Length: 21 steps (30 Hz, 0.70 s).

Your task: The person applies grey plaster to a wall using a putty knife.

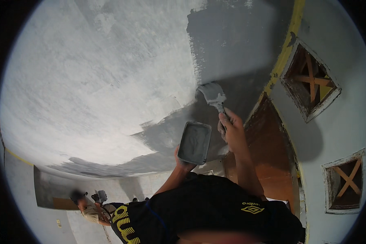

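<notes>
My right hand (231, 126) is wrapped round the handle of a wide putty knife (212, 92) smeared with grey. Its broad blade lies against a large surface, at the border between dark grey coating (232, 44) and paler white-grey (110, 81). Whether that surface is wall or ceiling I cannot tell. In my left hand (182, 162) is a rectangular tub (194, 142) of smooth grey paste, held below and left of the knife. The tub hides most of that hand's fingers.
A yellow strip (286, 53) edges the coated surface at the right. Beyond it, a pale wall holds two framed openings with crossed wooden slats (311, 79) (346, 181). A brown panel (264, 142) stands beside my right arm. At the lower left, another person (94, 209) holds a tray-like object (103, 196).
</notes>
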Tool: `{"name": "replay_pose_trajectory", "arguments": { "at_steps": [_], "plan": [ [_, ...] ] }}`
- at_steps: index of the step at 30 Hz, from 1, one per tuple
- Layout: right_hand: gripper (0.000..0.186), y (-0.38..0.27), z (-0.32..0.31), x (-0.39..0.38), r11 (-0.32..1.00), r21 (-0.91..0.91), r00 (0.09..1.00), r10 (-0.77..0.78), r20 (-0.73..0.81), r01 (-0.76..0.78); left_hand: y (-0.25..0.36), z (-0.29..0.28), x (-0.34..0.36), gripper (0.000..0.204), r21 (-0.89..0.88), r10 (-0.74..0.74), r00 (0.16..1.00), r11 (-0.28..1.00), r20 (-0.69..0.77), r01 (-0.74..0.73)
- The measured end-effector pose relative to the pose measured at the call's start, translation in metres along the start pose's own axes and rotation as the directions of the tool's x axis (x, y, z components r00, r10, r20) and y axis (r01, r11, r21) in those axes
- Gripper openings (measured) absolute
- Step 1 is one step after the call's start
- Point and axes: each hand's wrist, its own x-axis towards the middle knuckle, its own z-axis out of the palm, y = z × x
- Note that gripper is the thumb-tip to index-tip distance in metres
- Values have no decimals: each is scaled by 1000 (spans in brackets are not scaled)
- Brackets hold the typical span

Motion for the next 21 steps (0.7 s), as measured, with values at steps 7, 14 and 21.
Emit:
{"name": "replay_pose_trajectory", "arguments": {
  "at_steps": [7, 14, 21],
  "plan": [
    [29, -42, 28, 32, 956, 37, 957, -289, -7, 289, -5, 6, -1, 56, -9, -62, 997, 998, 44, 63],
    [41, -130, 41, 78, 873, -14, 873, -488, 10, 488, -1, -11, 0, 57, -10, -38, 999, 999, 21, 38],
    [28, -249, 56, 109, 715, -254, 740, -672, 7, 651, 0, -4, 4, 56, 31, -72, 997, 997, 5, 72]
  ]
}}
